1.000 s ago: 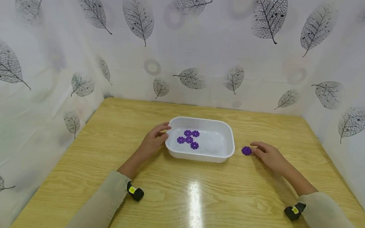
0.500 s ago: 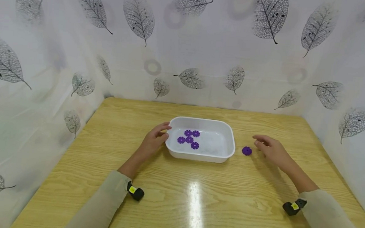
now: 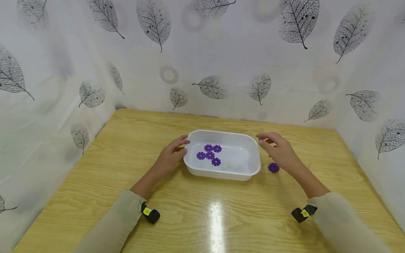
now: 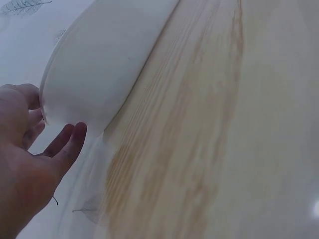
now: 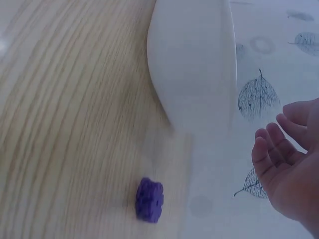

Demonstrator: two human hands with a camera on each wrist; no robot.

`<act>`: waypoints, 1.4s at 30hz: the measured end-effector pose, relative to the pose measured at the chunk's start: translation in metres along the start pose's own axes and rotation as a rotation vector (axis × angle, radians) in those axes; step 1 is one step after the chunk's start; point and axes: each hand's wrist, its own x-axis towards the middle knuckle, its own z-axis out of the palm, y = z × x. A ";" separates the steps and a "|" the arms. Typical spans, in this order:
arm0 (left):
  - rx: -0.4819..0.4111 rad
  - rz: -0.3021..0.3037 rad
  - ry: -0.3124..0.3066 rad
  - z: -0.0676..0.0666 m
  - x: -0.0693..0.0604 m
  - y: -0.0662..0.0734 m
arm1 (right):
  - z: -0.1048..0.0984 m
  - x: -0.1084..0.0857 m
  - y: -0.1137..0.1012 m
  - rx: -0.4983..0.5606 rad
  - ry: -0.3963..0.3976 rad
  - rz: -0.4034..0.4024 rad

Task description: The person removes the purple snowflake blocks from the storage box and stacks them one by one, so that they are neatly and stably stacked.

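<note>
- A pale curtain (image 3: 233,59) printed with dark leaves is seen at the left, behind and to the right of the white tray (image 3: 220,175)
- A beige left sleeve (image 3: 109,224), with a black wrist device (image 3: 151,214) strapped at its cuff, is seen nearer the viewer than the tray and to its left
- The tray's left end is held by the left hand (image 3: 168,155); the grip is clamped on the rim and end wall, fingers bent
- The tray is set upright on the wood-grained desk (image 3: 169,235)
- Five purple flower discs (image 3: 209,155) are laid flat in the tray's left half, close together; whether they are joined cannot be told
- A purple flower stack (image 3: 274,168) is placed on the desk just beside the tray's right end
- The right hand (image 3: 279,149) is held above the desk by the tray's far right corner; its grip is apart, fingers loosely bent, nothing being held
- A beige right sleeve (image 3: 351,233) is seen nearer the viewer than the tray, to its right
</note>
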 end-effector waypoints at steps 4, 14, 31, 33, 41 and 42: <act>0.027 0.020 -0.010 -0.001 0.000 -0.002 | 0.018 0.011 -0.011 -0.025 -0.020 -0.054; 0.023 0.014 -0.044 -0.003 -0.005 0.009 | 0.058 0.035 -0.030 -0.043 -0.092 -0.187; -0.017 0.006 -0.036 -0.002 0.000 -0.001 | 0.101 0.056 -0.029 -0.120 -0.336 -0.114; -0.011 0.017 -0.034 -0.002 0.000 -0.002 | 0.104 0.057 -0.027 -0.148 -0.351 -0.127; 0.023 0.027 -0.011 -0.001 -0.001 -0.001 | 0.109 0.055 -0.027 -0.257 -0.373 -0.146; 0.025 0.026 -0.010 -0.001 -0.001 0.000 | 0.109 0.054 -0.028 -0.268 -0.372 -0.144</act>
